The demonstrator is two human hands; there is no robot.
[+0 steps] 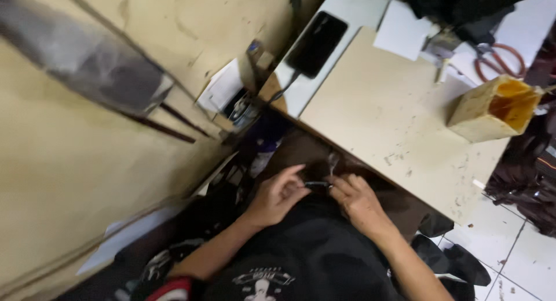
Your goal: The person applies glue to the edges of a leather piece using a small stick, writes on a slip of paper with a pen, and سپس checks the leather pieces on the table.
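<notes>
We hold a small, dark, slender object (pixel 317 185) between our two hands, low in our lap, below the near edge of the pale beige table (pixel 382 110). Its long axis runs roughly level from one hand to the other, so each grip takes one end. Our left hand (pixel 278 195) is curled, its fingertips pinched on the object's left end; our right hand (pixel 359 201) meets it from the other side, its fingertips (pixel 336 182) closed on the right end. Both hands are equally near, and the piece is too small and blurred for us to tell what it is. On the table above lie a black phone (pixel 317 43) and a yellowish open box (pixel 495 109), well apart from our hands.
</notes>
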